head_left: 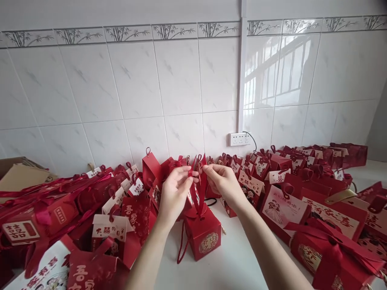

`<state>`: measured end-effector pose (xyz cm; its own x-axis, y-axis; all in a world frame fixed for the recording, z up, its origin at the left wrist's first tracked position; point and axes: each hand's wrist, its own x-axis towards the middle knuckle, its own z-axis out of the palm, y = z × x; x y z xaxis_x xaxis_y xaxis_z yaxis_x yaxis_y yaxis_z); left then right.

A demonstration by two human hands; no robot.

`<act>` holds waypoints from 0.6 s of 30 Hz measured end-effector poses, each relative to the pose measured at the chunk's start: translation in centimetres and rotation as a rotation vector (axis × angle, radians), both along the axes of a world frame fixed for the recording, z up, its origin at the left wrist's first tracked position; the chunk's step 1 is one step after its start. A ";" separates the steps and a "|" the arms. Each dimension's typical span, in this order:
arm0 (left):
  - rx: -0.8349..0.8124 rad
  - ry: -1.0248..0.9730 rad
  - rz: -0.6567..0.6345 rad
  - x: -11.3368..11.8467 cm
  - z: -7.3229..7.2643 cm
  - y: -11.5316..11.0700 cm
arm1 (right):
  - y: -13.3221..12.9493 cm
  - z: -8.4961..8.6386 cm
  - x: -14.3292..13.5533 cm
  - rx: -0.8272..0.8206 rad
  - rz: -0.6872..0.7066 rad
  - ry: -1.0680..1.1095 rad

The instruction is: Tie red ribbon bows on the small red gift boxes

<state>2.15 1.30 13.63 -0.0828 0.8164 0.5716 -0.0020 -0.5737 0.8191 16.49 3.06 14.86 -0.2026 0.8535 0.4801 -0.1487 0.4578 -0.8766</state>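
Observation:
A small red gift box (203, 233) with a round gold emblem stands upright on the white tabletop in front of me. From its top a red ribbon (199, 203) runs upward in two tails that spread into a V. My left hand (177, 189) pinches the left tail between thumb and fingers. The right tail is held by my right hand (223, 182), its pointed end sticking up past the fingertips. A dark red cord handle (181, 247) hangs down the box's left side and touches the table.
Red gift boxes crowd both sides and the back, among them a ribbon-tied box (329, 249) at the front right and a white-topped box (110, 231) at the left. An open cardboard carton (22, 177) sits far left. A power strip (240, 139) is fixed to the tiled wall (181, 80).

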 end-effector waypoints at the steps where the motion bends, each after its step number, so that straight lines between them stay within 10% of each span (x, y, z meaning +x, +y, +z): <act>1: 0.003 -0.002 0.001 0.1 0.1 -0.1 | -0.1 0.2 0.3 -0.003 0.008 0.003; 12: 0.173 -0.175 0.030 -2.2 3.4 -3.7 | -4.3 2.6 6.2 0.105 0.096 -0.072; 18: -0.280 0.790 0.168 -1.7 -2.4 -3.5 | -3.4 -2.0 3.5 -0.029 -0.130 -0.956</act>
